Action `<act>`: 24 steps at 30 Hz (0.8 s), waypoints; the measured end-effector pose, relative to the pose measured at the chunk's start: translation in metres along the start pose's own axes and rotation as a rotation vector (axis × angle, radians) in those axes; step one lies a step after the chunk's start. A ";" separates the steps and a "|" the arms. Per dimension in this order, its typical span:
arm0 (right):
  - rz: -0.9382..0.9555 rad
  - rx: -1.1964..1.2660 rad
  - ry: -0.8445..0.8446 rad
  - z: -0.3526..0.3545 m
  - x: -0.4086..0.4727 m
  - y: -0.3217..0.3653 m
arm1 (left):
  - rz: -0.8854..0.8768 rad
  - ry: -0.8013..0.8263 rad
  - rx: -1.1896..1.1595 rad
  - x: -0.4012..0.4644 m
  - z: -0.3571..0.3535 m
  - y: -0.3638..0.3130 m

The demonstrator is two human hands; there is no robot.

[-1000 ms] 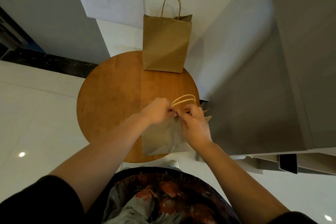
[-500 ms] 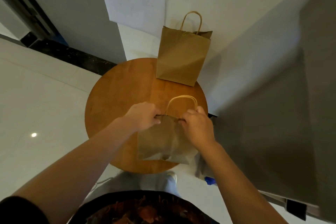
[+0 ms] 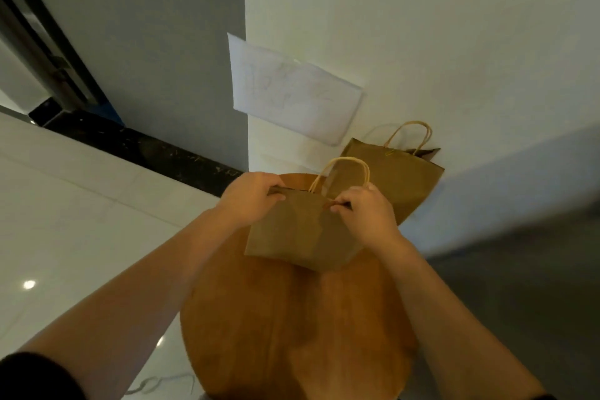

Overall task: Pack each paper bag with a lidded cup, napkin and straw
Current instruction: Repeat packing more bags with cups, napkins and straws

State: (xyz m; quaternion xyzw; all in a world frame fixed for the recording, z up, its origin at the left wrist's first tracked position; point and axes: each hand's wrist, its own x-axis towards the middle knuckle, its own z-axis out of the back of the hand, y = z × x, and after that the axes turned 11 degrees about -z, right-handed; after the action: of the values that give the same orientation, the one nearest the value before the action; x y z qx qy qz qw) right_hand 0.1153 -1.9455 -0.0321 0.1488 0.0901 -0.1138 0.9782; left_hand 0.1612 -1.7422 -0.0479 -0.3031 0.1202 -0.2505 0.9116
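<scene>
A brown paper bag (image 3: 305,230) is held above the round wooden table (image 3: 292,334), its top edge pinched by the left hand (image 3: 251,200) and the right hand (image 3: 363,214). A second bag (image 3: 399,178) is stood behind it against the wall (image 3: 422,42).

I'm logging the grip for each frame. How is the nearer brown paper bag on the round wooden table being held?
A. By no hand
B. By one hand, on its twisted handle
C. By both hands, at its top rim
C: the left hand and right hand each pinch the top rim of the nearer brown paper bag; its handle stands free.
</scene>
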 end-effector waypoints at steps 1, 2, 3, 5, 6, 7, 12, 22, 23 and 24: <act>-0.010 0.010 -0.004 -0.001 0.014 0.008 | -0.007 -0.007 0.004 0.011 0.007 0.010; -0.021 0.017 -0.006 -0.001 0.028 0.016 | -0.010 -0.013 0.008 0.022 0.013 0.019; -0.032 0.023 -0.003 -0.001 0.042 0.023 | -0.007 -0.016 0.011 0.033 0.019 0.028; -0.061 0.024 0.013 0.002 0.066 0.039 | 0.004 -0.028 0.010 0.054 0.030 0.044; -0.075 0.018 0.020 0.003 0.077 0.046 | 0.009 -0.037 0.004 0.065 0.034 0.051; -0.083 0.010 0.023 0.004 0.087 0.052 | 0.013 -0.044 -0.003 0.073 0.039 0.057; -0.082 -0.018 0.000 0.008 0.127 0.071 | 0.035 -0.078 -0.047 0.107 0.051 0.080; -0.009 0.026 -0.055 0.005 0.154 0.071 | 0.033 -0.136 -0.018 0.130 0.060 0.089; -0.016 0.047 -0.057 0.006 0.157 0.070 | 0.029 -0.147 -0.007 0.132 0.064 0.089; -0.024 0.057 -0.058 0.005 0.161 0.070 | 0.028 -0.155 -0.001 0.135 0.066 0.088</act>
State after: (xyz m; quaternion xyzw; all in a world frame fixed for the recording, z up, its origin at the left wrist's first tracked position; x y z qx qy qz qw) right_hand 0.2872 -1.9136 -0.0420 0.1720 0.0600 -0.1321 0.9744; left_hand 0.3334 -1.7197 -0.0589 -0.3201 0.0535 -0.2133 0.9215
